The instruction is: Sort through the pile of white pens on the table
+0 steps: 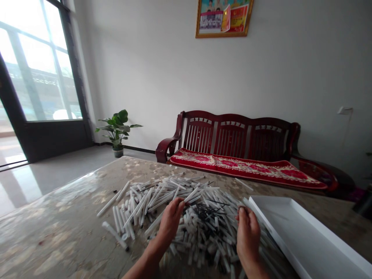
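A large heap of slim white plastic tubes (162, 195), which look like pen barrels, lies spread over the table. In the middle and near side of the heap are short clear pieces like caps (197, 240) and thin black sticks (213, 213). My left hand (171, 219) reaches over the heap's centre with thumb and fingers pinched together; a white tube lies at its fingertips, but I cannot tell whether it is held. At the right side of the heap, my right hand (248, 232) is closed with its fingers curled. Something small and dark shows at its fingertips, too blurred to name.
A shallow white tray (308, 236) stands on the patterned table (58, 228) to the right of the heap. Beyond the table is a dark red wooden bench (232, 135) with a red floral cover. A potted plant (117, 128) stands near the glass door (43, 77).
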A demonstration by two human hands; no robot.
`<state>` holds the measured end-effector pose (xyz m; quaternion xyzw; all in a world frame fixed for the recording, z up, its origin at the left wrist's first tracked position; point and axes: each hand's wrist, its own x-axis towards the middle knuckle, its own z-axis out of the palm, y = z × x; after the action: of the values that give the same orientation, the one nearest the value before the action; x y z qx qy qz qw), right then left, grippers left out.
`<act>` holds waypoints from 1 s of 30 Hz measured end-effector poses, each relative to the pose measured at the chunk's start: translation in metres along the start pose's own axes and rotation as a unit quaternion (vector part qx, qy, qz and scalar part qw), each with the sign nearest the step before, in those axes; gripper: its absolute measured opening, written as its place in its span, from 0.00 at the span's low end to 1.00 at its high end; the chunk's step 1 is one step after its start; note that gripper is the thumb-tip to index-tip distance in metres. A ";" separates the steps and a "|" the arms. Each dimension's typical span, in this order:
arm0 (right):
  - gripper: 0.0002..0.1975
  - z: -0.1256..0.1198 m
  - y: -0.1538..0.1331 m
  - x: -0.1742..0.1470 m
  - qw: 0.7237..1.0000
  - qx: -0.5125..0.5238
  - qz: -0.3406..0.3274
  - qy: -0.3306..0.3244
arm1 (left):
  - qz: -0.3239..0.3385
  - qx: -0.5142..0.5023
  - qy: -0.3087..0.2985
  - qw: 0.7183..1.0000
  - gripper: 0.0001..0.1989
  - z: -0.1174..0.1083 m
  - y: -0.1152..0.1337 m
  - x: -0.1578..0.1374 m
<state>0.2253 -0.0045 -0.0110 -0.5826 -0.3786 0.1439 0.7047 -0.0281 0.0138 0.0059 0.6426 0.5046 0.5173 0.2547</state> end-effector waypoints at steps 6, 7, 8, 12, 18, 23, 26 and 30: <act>0.22 0.004 -0.012 -0.018 0.992 -0.025 -0.087 -0.091 | 0.086 0.050 0.047 0.994 0.11 0.000 0.009 -0.013; 0.22 0.005 -0.014 -0.022 0.989 -0.027 -0.093 -0.107 | 0.110 0.079 0.028 0.990 0.10 0.002 0.012 -0.017; 0.21 0.006 -0.016 -0.025 0.988 -0.026 -0.095 -0.117 | 0.134 0.104 0.006 0.986 0.09 0.004 0.014 -0.021; 0.22 0.008 -0.020 -0.034 0.989 -0.015 -0.075 -0.123 | 0.168 0.173 -0.074 0.968 0.07 0.015 0.019 -0.029; 0.26 0.008 -0.011 -0.032 0.986 -0.028 -0.010 -0.161 | 0.098 0.214 0.018 0.972 0.10 -0.012 0.011 -0.013; 0.23 0.010 0.005 -0.030 0.981 -0.036 -0.030 -0.186 | -0.033 0.262 0.152 0.953 0.14 -0.067 -0.006 0.006; 0.20 0.011 0.009 -0.032 0.976 -0.039 -0.062 -0.205 | -0.094 0.301 0.168 0.934 0.14 -0.085 -0.015 0.010; 0.18 0.010 0.006 -0.034 0.973 -0.042 -0.097 -0.206 | -0.109 0.369 0.139 0.913 0.14 -0.087 -0.019 0.010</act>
<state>0.1972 -0.0179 -0.0292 -0.5301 -0.5759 0.1762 0.5969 -0.1162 0.0126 0.0233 0.5538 0.7563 0.3477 -0.0184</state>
